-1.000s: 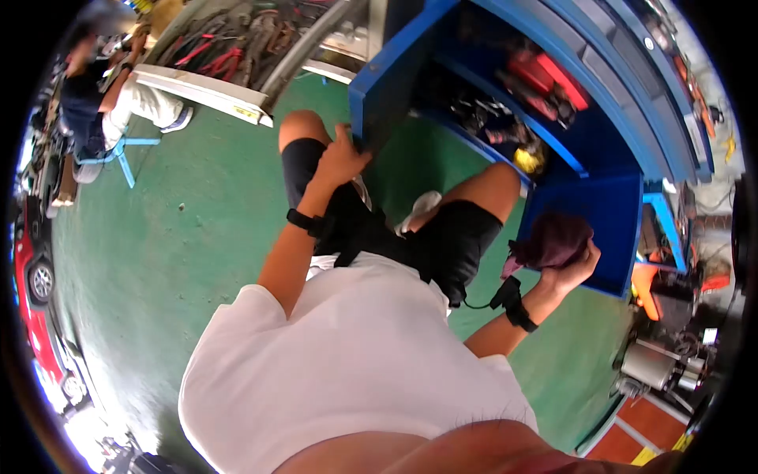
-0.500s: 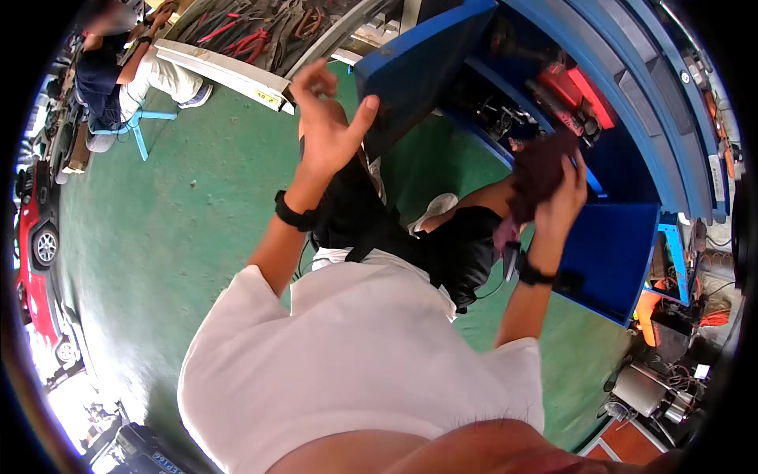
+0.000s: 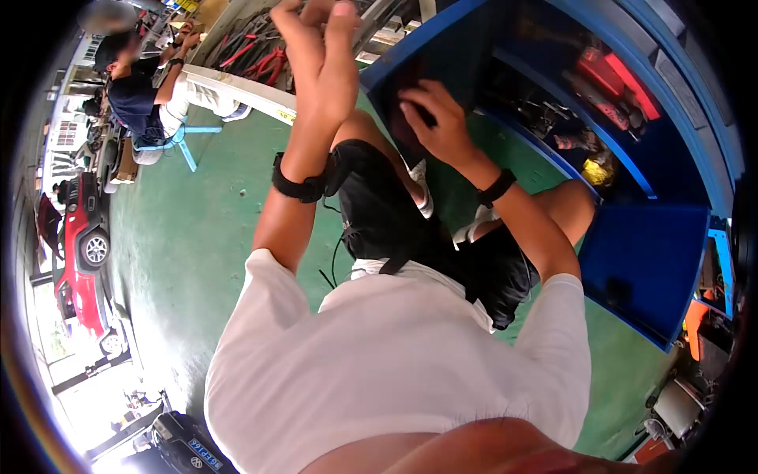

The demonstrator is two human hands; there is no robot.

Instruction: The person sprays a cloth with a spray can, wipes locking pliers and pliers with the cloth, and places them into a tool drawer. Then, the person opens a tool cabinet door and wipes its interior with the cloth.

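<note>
My right hand [image 3: 442, 126] reaches across to the inner face of an open blue cabinet door [image 3: 426, 59]. Its fingers are bent at a dark maroon cloth [image 3: 407, 77], which hardly stands out from the shaded panel. How much cloth lies under the fingers is hidden. My left hand [image 3: 322, 67] is raised to the left of the door, fingers apart and thumb up, holding nothing that I can see. Whether it touches the door's edge, I cannot tell. Both wrists wear black bands.
Right of the door, the blue cabinet's shelves [image 3: 568, 146] hold red cases [image 3: 612, 79] and a yellow item [image 3: 600, 170]. Another blue door [image 3: 643, 268] hangs open at right. A drawer of pliers [image 3: 253, 55] is at the top. A person [image 3: 142, 103] sits at upper left.
My right hand has moved left with the cloth, from beside the shelves to the door. My left hand has risen slightly. The view has shifted, and a yellow item now shows in the cabinet.
</note>
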